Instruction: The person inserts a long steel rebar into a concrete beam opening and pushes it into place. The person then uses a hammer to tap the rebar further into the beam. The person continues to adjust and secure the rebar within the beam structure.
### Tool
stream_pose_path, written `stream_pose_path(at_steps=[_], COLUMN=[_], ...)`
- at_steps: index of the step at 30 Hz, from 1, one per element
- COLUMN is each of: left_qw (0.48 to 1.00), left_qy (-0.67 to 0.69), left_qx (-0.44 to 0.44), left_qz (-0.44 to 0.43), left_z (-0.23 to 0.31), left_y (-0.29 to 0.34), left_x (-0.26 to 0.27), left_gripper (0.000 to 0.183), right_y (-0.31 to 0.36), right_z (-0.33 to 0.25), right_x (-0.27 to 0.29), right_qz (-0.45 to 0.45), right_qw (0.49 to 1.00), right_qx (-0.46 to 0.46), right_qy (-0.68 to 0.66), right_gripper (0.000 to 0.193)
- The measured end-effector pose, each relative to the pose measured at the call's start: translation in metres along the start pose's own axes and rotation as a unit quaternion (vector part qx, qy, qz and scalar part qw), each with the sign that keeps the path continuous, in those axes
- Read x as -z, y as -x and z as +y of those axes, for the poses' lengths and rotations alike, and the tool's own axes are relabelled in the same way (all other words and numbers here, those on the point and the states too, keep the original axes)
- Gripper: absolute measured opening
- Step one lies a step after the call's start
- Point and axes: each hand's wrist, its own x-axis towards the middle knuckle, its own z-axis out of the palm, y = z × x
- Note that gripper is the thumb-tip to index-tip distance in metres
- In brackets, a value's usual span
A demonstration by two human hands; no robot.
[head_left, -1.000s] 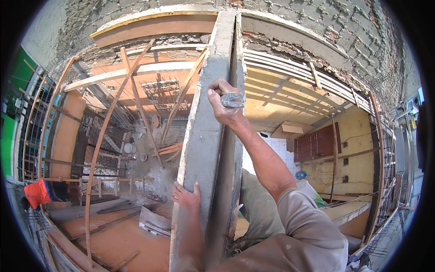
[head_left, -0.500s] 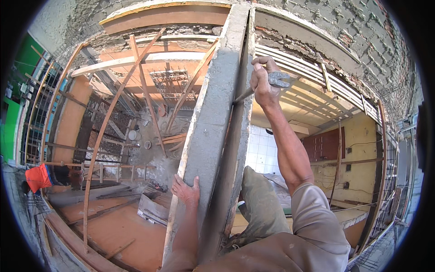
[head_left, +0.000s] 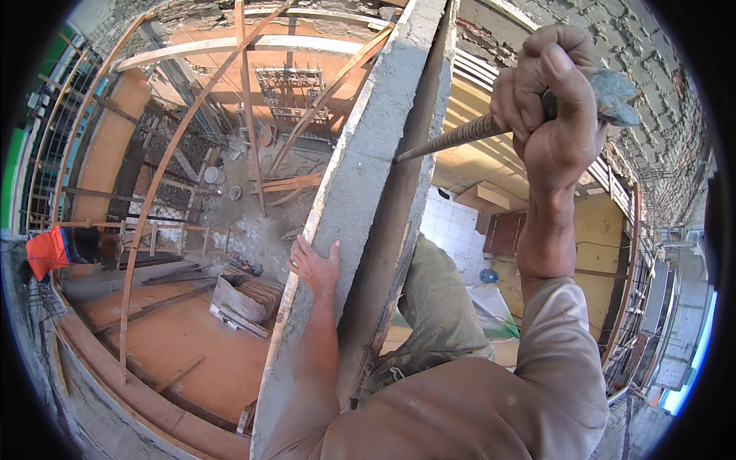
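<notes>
My right hand (head_left: 556, 107) is wrapped round a ribbed steel bar (head_left: 464, 136) near its grey, claw-like metal head (head_left: 613, 96). The bar's thin far tip reaches into the long gap between a grey concrete beam (head_left: 366, 161) and a plank-like form board (head_left: 431, 126) on its right. How deep the tip sits is hidden. My left hand (head_left: 314, 264) rests on the beam top, thumb spread and fingers over its left edge, holding nothing. My trousered leg (head_left: 445, 299) is to the right of the board.
Far below on the left lie rubble, buckets (head_left: 213, 175) and loose timber. Slanting wooden props (head_left: 176, 146) stand on that side. To the right a white tiled floor (head_left: 448, 222) shows below. A rough mortared brick wall (head_left: 652, 84) rises at the far right.
My right hand has swung right and up closer to me, tilting the bar flatter while its tip stays at the gap. My left hand keeps to the beam edge. The view has shifted.
</notes>
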Motion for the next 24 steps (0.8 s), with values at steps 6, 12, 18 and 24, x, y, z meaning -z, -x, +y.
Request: stream_pose_path(at_steps=[6, 12, 18, 24], left_qw=[1.000, 1.000, 0.999, 0.999], left_qy=[-0.002, -0.019, -0.035, -0.041], left_qx=[-0.007, 0.000, -0.008, -0.023], left_qz=[0.015, 0.002, 0.010, 0.010], left_z=[0.000, 0.005, -0.001, 0.000], left_y=[-0.002, -0.001, 0.000, 0.006], left_x=[0.003, 0.000, -0.005, -0.006], left_gripper=[0.096, 0.096, 0.098, 0.099], right_y=[0.013, 0.075, 0.121, 0.098], right_z=[-0.045, 0.037, 0.085, 0.087], right_x=[0.026, 0.031, 0.008, -0.030], right_qz=[-0.035, 0.127, 0.098, 0.056], right_qw=[0.996, 0.989, 0.982, 0.984], right_qx=[-0.021, -0.074, -0.146, -0.128], right_qy=[-0.084, -0.031, 0.069, 0.108], right_gripper=[0.031, 0.016, 0.010, 0.009])
